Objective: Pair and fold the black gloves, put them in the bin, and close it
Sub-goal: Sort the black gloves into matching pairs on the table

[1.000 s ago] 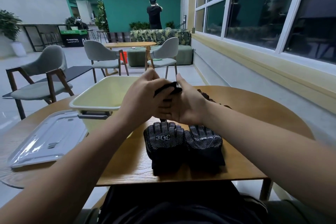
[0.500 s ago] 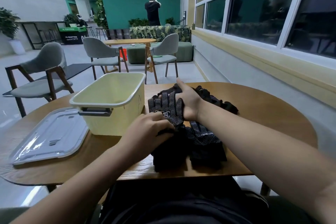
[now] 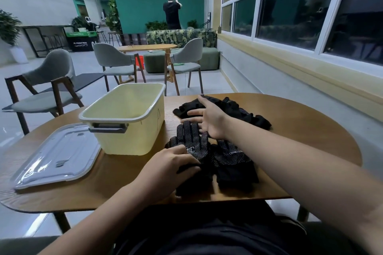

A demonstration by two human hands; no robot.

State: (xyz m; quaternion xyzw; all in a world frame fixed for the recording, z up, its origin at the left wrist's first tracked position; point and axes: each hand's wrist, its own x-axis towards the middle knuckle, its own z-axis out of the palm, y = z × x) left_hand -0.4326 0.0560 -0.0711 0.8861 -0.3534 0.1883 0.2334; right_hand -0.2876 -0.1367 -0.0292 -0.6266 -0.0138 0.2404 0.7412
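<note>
Black dotted gloves lie on the wooden table [image 3: 300, 138]. A glove [image 3: 191, 141] with white dots lies flat on a stack near the front edge, beside a folded pair [image 3: 234, 163]. My left hand [image 3: 170, 168] rests on the cuff end of that stack, fingers spread flat. My right hand [image 3: 209, 119] hovers open, fingers spread, between the stack and a loose heap of gloves [image 3: 234, 109] farther back. The pale yellow bin [image 3: 126, 122] stands open to the left of the gloves. Its grey lid [image 3: 56, 155] lies flat on the table further left.
Grey chairs [image 3: 47, 89] and another wooden table [image 3: 147, 47] stand beyond my table. A person in black stands far back by the green wall. A windowed wall runs along the right. Bare tabletop shows to the right of the gloves.
Both hands brought a glove down from mid-air onto the near stack. My right hand then lifted off it and opened toward the far heap; my left stays on the stack.
</note>
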